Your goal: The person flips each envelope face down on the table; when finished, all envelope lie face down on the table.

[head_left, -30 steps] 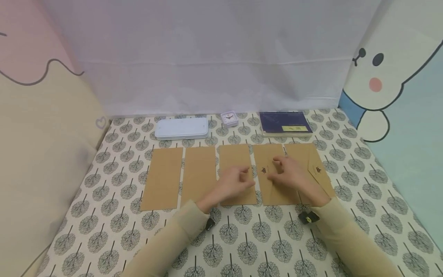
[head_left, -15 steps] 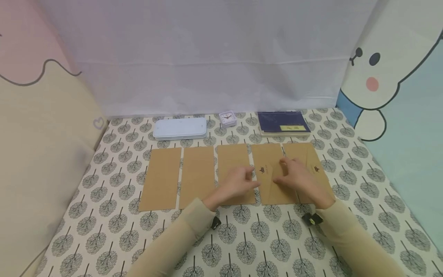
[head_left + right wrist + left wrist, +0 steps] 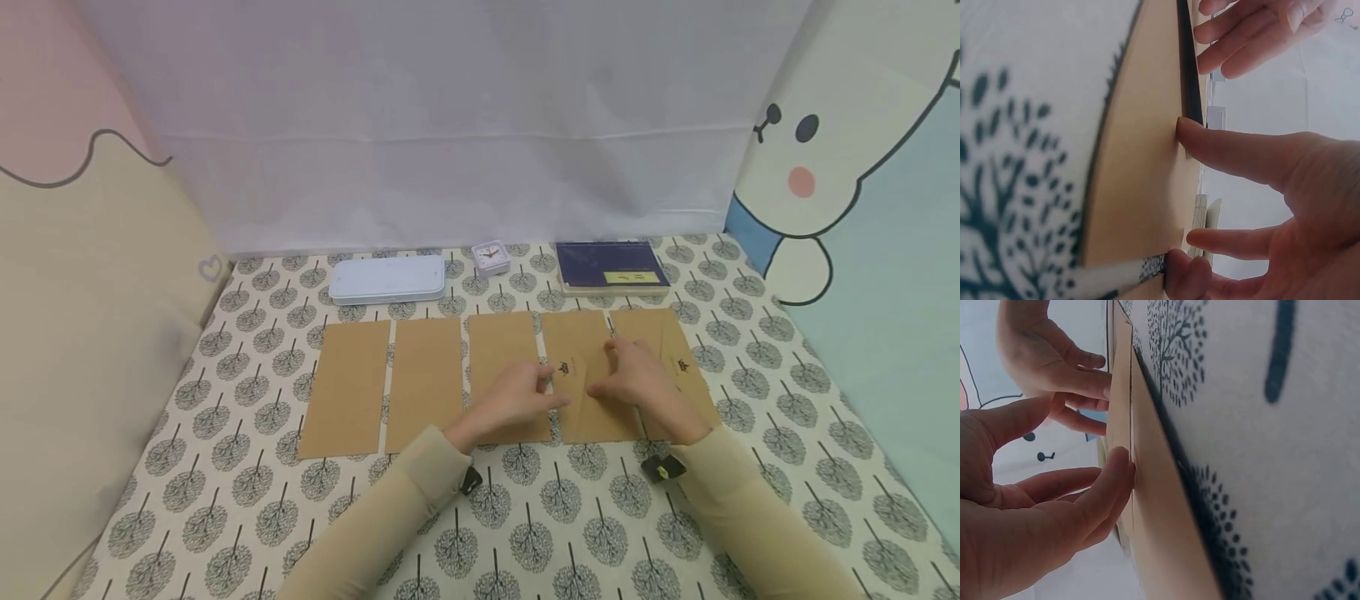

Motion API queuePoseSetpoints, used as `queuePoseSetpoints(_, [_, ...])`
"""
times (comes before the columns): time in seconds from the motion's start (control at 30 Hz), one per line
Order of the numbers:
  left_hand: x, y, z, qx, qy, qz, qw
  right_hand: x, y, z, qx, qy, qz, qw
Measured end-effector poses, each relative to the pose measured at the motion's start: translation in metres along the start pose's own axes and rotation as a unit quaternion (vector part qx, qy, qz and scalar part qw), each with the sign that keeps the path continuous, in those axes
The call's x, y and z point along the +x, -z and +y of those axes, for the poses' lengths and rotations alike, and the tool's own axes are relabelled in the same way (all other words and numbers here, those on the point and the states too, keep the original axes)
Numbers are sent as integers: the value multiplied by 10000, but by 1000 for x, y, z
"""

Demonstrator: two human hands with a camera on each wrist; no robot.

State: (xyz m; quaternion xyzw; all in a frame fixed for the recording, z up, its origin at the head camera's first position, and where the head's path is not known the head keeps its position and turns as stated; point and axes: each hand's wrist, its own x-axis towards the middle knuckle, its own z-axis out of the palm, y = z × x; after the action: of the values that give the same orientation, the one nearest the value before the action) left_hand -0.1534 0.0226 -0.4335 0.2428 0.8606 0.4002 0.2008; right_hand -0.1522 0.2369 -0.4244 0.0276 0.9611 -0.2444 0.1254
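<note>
Several brown kraft envelopes lie side by side in a row. My hands are over the second from the right, an envelope (image 3: pixel 576 333) with its pointed flap and a small dark crown print facing up. My left hand (image 3: pixel 513 396) reaches its left side; in the left wrist view, bent fingertips touch the envelope (image 3: pixel 1166 531) while the thumb stays apart. My right hand (image 3: pixel 645 383) spreads over its right half. In the right wrist view, its thumb touches the envelope (image 3: pixel 1138 156) beside a dark gap along the flap edge. The rightmost envelope (image 3: pixel 693 379) lies partly under the right wrist.
Behind the row stand a pale blue tin case (image 3: pixel 387 277), a small lilac clock (image 3: pixel 491 258) and a dark blue book (image 3: pixel 611 267) with a yellow label. A tree-patterned cloth (image 3: pixel 465 550) covers the table. Curtains (image 3: pixel 450 125) hang at the back and sides.
My left hand has moved right onto the left side of the crown-printed envelope. My right hand has shifted slightly right across it. The view has turned a little.
</note>
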Motion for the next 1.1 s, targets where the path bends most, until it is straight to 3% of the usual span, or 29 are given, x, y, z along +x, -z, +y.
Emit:
queuePoseSetpoints(0.53, [8,-2,9,-19,306,-125,9995,1,-1,7,227,170,168,9995])
queuePoseSetpoints(0.73, [9,-1,8,-176,249,-78,9995,4,1,20,838,481,103,9953])
queuePoseSetpoints(0.93, [10,-1,7,-242,195,-57,9995,-1,16,31,1884,885,-304,9776])
queuePoseSetpoints(1.1, [11,-3,9,-207,168,-31,9996,0,24,37,2810,1223,-655,9496])
